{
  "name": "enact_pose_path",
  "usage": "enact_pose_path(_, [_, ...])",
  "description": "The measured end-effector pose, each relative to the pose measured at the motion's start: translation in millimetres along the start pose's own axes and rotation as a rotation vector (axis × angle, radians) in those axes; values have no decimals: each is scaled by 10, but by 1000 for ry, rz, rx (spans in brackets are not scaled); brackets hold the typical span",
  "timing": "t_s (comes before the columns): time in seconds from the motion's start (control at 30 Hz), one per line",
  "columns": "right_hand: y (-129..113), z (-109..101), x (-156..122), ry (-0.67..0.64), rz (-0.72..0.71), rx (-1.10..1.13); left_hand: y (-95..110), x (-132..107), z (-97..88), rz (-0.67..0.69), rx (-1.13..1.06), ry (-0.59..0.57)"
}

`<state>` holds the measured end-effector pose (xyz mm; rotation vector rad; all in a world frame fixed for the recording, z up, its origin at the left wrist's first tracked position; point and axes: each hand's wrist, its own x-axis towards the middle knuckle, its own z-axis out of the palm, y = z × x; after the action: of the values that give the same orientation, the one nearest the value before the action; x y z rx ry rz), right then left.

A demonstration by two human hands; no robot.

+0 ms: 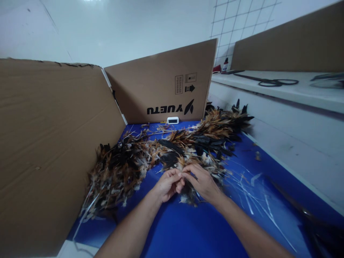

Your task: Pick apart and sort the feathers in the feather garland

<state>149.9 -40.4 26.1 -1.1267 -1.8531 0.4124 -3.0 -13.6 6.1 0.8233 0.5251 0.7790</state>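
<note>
My left hand [170, 184] and my right hand [201, 180] meet fingertip to fingertip over the blue tabletop [185, 229]. Both are closed in a pinch, the left one with its fingers curled. What lies between the fingertips is too small to make out. Right behind and under them spreads a heap of feathers [172, 154], brown, black and whitish, some touching my right hand. A larger bundle of brown and black feathers [220, 125] lies at the back right. Another dark pile of feathers [115, 175] rests on the left.
Cardboard panels [48, 143] wall the left and back [161, 82]. At the back panel's foot sits a small white digital display [172, 120]. Clear strips [249, 200] and dark scissors [306, 213] lie at right. A white shelf [309, 95] holds black scissors [276, 82] and a small bottle [225, 64].
</note>
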Motion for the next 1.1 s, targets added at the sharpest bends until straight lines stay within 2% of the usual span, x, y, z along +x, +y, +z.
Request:
enact_pose_path(0.17, [2,17,-8,31,49,24,-11,1,41,106,67,-2])
enact_pose_path(0.3, [-16,25,7,55,231,101,-20,5,56,196,166,74])
enact_pose_path(0.43, [-25,13,32,-25,406,301,-21,-1,54,246,296,113])
enact_pose_path(0.53, [-31,-12,45,-102,396,422,-18,-16,59,254,370,76])
enact_pose_path(0.7, [-47,-44,47,-88,395,515,-10,-36,75,253,422,38])
enact_pose_path(0.9, [-42,-42,40,-56,384,588,-7,-37,71,246,359,-13])
enact_pose_path(1.1, [-59,-62,37,-34,395,588,-13,-38,45,148,230,-53])
